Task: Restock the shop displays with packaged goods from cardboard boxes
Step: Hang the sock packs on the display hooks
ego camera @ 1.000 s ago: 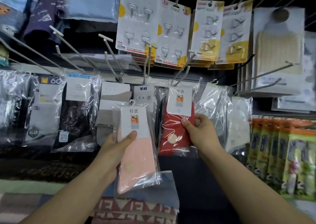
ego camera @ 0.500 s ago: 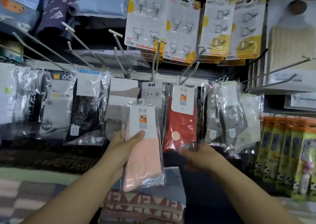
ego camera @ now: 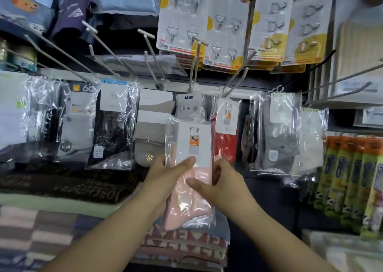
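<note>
A shop aisle: above the left hand (ego camera: pixel 165 176), bagged socks (ego camera: pixel 116 124) hang from display pegs (ego camera: pixel 116 49); carded adhesive hooks (ego camera: pixel 182 16) hang higher, folded towels (ego camera: pixel 62 188) below.

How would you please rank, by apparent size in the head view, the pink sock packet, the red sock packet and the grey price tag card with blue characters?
1. Pink sock packet, though it is nearest the camera.
2. Red sock packet, partly hidden.
3. Grey price tag card.

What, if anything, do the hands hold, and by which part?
Both hold the pink sock packet: the left hand grips its left edge, thumb on the white card; the right hand grips its right edge.
</note>
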`<move>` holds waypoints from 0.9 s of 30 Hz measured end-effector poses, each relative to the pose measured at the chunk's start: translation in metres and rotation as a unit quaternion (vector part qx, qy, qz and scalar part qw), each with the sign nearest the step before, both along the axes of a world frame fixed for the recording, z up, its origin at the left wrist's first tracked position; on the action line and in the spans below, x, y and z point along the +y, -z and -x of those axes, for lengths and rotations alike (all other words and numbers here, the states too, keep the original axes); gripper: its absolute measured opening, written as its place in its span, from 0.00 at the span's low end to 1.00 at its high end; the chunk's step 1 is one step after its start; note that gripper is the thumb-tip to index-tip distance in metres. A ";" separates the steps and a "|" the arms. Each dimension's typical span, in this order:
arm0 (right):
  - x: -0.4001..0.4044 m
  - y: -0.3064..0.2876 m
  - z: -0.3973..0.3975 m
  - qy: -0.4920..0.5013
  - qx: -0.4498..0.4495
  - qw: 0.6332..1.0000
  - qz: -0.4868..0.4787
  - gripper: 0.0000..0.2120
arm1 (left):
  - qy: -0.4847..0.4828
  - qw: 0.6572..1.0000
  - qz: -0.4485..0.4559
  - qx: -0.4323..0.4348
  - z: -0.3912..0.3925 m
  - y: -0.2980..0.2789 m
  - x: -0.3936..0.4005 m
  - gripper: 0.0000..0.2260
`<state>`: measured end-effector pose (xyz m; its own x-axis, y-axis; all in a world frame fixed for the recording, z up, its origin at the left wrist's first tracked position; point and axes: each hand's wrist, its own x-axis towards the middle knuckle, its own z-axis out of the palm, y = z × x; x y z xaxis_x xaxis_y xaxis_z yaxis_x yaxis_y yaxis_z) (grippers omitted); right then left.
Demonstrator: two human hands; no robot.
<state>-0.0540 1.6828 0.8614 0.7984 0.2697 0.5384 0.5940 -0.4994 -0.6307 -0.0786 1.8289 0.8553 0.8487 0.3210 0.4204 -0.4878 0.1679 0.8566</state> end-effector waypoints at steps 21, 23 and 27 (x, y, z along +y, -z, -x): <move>-0.040 -0.050 -0.047 -0.010 -0.007 0.958 -0.285 0.11 | -0.035 0.999 0.028 0.001 -0.011 -0.003 0.025 0.09; -0.038 -0.059 -0.051 -0.031 0.013 0.959 -0.280 0.14 | -0.036 0.999 0.031 -0.001 -0.009 -0.005 0.026 0.08; -0.036 -0.058 -0.064 -0.026 0.039 0.971 -0.236 0.11 | -0.046 0.999 0.029 0.006 -0.007 -0.004 0.028 0.10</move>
